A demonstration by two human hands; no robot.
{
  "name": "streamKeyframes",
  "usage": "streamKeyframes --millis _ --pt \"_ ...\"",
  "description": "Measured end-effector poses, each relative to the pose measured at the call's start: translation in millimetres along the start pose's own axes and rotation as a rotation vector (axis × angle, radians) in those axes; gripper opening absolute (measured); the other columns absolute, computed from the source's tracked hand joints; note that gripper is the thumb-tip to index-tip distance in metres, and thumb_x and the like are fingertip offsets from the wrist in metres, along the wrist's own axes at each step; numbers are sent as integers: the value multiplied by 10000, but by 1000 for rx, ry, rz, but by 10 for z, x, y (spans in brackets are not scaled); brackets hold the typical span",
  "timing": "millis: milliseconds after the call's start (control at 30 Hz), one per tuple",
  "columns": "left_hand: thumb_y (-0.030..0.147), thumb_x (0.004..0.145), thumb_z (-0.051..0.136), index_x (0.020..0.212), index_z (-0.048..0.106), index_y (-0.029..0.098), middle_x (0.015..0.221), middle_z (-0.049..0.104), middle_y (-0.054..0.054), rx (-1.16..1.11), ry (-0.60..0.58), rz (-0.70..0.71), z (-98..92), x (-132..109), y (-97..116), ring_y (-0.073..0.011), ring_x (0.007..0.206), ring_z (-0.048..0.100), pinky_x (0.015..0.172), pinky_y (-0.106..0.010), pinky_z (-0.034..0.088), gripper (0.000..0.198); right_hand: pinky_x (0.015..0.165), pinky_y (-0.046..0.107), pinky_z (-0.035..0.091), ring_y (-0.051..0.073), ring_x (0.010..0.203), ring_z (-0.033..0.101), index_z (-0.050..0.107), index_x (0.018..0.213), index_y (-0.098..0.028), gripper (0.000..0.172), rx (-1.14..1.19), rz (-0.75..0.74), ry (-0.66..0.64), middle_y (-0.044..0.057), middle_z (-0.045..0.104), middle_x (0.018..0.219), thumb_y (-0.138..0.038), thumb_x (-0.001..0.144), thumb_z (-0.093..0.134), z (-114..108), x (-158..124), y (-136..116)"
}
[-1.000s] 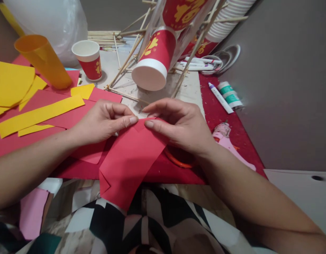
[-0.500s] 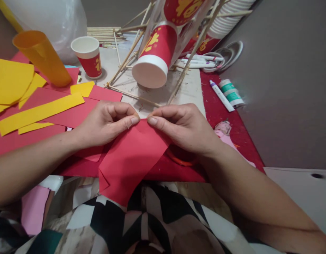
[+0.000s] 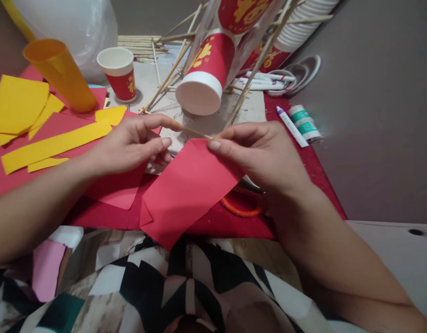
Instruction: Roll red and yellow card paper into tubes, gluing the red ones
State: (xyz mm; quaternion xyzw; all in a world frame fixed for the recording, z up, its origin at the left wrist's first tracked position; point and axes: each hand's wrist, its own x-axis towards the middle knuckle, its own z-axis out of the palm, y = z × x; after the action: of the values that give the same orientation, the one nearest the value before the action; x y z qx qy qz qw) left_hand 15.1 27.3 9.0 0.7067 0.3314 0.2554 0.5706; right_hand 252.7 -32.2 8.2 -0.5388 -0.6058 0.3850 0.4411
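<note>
My right hand point(image 3: 260, 155) pinches the top corner of a red paper strip point(image 3: 186, 189), lifted slightly above the table's near edge. My left hand point(image 3: 132, 143) has come off the strip; its fingers are loosely spread, hovering just left of it over another red sheet point(image 3: 112, 189). Behind both hands stands a frame of bamboo sticks point(image 3: 172, 69) that carries red and white paper cups point(image 3: 204, 76), one tipped toward me.
Yellow paper strips point(image 3: 54, 143) and a rolled yellow cone point(image 3: 59, 74) lie at the left. An upright paper cup point(image 3: 119, 74) stands behind them. A glue tube point(image 3: 303, 122), markers point(image 3: 262, 81) and a stack of cups point(image 3: 303, 23) sit at the right. An orange ring point(image 3: 239, 210) lies under my right wrist.
Both hands pinched the strip's top edge before. Now my left hand has let go and opened, and my right hand has lifted the strip and shifted it to the right.
</note>
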Motion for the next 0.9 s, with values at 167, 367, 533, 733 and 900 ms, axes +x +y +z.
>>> streamKeyframes --millis 167,367,533,733,900 --pt "332 840 741 1179 714 189 669 732 -24 216 -171 -49 -373 -54 144 -186 656 730 581 -237 538 369 486 249 421 109 527 555 751 673 -221 130 68 13 111 -22 668 606 -283 745 839 -199 31 -55" --pt "271 846 698 1199 682 210 966 790 -55 629 -124 84 -334 -137 197 -175 839 745 657 -206 527 358 495 261 446 122 542 594 735 692 -233 168 209 -18 153 -24 683 631 -351 742 845 -350 83 -52" --pt "281 876 708 1320 580 228 1133 758 -92 521 -91 189 -158 -196 122 -207 1002 742 829 -273 586 465 470 264 455 126 513 586 734 689 -237 221 387 -39 184 -10 702 633 -384 651 894 -435 160 -69" --pt "166 843 747 1354 634 322 1241 749 -92 343 76 686 -51 -310 134 -205 988 765 813 -264 622 546 452 230 413 94 473 543 706 634 -191 309 554 49 166 -20 660 577 -382 540 931 -426 199 -98" --pt "94 849 704 1087 792 305 921 819 -37 445 -3 764 -29 -322 284 -171 819 777 766 -236 619 330 447 227 417 97 473 544 695 634 -191 320 513 59 168 -22 659 573 -396 554 927 -376 173 -103"
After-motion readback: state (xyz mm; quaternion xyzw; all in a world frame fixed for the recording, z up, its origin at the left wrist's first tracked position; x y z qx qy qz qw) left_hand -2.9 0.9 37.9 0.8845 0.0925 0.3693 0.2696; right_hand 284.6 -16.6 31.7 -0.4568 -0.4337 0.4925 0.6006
